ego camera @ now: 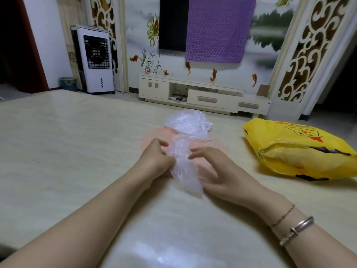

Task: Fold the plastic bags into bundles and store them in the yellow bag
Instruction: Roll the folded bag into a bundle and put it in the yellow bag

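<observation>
Head view, looking down over both forearms onto the pale marble-patterned tabletop (pixel 77 142). I take the yellow printed plastic carrier bag (pixel 301 149) as my landmark: it lies on its side at the table's right edge, its rim sagging toward the worker, presumably parked there so finished bundles go in with a short reach. Left of the yellow bag, near table centre, a long strip of crinkled clear plastic bag (pixel 181 161) lies flattened, narrowed into a band, its near end tapering toward the worker. My left hand (pixel 156 157) has its fingers curled onto the strip's left edge, pinching it, I judge to anchor the fold. My right hand (pixel 214 169) rests along the strip's right side, fingers loosely extended and touching the plastic, not closed on it; likely smoothing or steadying. Beyond the strip, farther from the worker and still left of the yellow bag, a loose heap of crumpled clear plastic bags (pixel 188 122) waits. A faint pink sheet (pixel 214 149) seems to lie beneath the strip; I cannot tell what it is. Judgement: folding midway, storing not yet begun for this piece.
</observation>
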Demonstrator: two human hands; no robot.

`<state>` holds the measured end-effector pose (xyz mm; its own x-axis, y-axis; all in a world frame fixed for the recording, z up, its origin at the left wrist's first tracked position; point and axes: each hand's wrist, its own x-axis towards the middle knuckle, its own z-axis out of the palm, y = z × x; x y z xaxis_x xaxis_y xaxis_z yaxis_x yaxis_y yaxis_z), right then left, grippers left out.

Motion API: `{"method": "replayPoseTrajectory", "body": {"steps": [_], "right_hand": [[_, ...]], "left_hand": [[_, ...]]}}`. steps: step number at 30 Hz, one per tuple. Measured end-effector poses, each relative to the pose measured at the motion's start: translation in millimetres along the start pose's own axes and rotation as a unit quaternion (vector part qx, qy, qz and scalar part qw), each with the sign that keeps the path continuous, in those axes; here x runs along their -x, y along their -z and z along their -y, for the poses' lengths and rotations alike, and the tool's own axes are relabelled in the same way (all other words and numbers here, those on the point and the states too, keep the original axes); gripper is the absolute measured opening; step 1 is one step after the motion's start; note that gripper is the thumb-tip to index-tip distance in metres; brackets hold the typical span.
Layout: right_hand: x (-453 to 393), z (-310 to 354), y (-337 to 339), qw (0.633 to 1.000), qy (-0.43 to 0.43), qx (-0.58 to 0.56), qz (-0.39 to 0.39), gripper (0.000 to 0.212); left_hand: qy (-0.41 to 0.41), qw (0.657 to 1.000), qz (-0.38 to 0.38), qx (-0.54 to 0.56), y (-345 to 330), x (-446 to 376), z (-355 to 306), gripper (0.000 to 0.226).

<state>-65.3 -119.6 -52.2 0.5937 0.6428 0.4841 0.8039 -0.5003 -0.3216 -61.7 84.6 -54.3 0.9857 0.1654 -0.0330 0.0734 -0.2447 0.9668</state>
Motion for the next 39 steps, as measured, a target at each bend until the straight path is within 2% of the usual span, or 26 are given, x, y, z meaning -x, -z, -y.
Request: {"method": "replayPoseTrajectory", "body": {"steps": [2,4,5,6,7,10,12,15,20,24,26,28,30,33,36,39], "right_hand": [[0.4,0.1,-1.5,1.000,0.005,0.018,0.017,0.032],[1.4,-0.2,-2.7,0.999,-0.008,0.023,0.032,0.027],[1.6,-0.4,-3.2,0.999,-0.015,0.019,0.035,0.027],[1.4,0.0,-3.4,0.999,-0.022,0.010,0.037,0.028],[1.1,0.6,-2.8,0.999,-0.030,-0.004,0.038,0.028],[1.8,-0.9,-2.5,0.996,-0.066,-0.044,0.047,0.027],[2.1,-2.7,-3.2,0.991,-0.089,-0.087,0.053,0.027],[1.4,0.1,-2.9,0.975,-0.125,-0.175,0.051,0.030],[0.8,4.8,0.2,0.959,-0.154,-0.228,0.064,0.039],[4.5,2.3,1.2,0.971,-0.157,-0.149,0.105,0.050],[3.4,0.9,-2.8,0.983,-0.133,-0.106,0.074,0.041],[-0.6,0.7,-7.6,0.990,-0.112,-0.089,0.012,0.022],[-6.5,2.8,-8.8,0.986,-0.128,-0.100,-0.030,0.004],[-11.5,1.3,-12.1,0.975,-0.172,-0.137,-0.026,0.031],[-17.0,-0.5,-16.7,0.961,-0.228,-0.148,-0.052,0.031],[-21.9,-0.1,-20.9,0.951,-0.280,-0.110,-0.075,0.028]], "left_hand": [[-0.046,0.996,-0.027,-0.076,-0.2,1.7,-1.0,0.047],[-0.153,0.967,-0.079,-0.187,1.8,6.0,-4.7,0.045],[-0.214,0.953,-0.089,-0.196,3.9,10.1,-7.9,0.041],[-0.254,0.949,-0.067,-0.176,6.6,13.9,-12.4,0.037],[-0.269,0.952,-0.012,-0.147,8.8,17.7,-17.0,0.034],[-0.223,0.946,0.173,-0.157,15.0,26.8,-22.2,0.034],[-0.171,0.941,0.224,-0.187,19.7,27.1,-21.0,0.032],[-0.121,0.930,0.254,-0.236,23.6,26.7,-20.1,0.038],[-0.146,0.929,0.220,-0.259,19.6,25.7,-15.3,0.041],[-0.191,0.941,0.163,-0.226,18.1,18.2,-12.7,0.004],[-0.188,0.948,0.156,-0.202,16.8,18.5,-14.0,0.015],[-0.164,0.956,0.178,-0.168,14.0,21.0,-16.7,0.018],[-0.137,0.962,0.189,-0.143,10.7,23.4,-19.2,0.020],[-0.086,0.978,0.146,-0.121,5.3,22.9,-22.4,0.022],[-0.062,0.987,0.083,-0.125,1.9,20.4,-22.0,0.029],[-0.060,0.982,0.082,-0.161,2.4,18.0,-16.0,0.036]]}}
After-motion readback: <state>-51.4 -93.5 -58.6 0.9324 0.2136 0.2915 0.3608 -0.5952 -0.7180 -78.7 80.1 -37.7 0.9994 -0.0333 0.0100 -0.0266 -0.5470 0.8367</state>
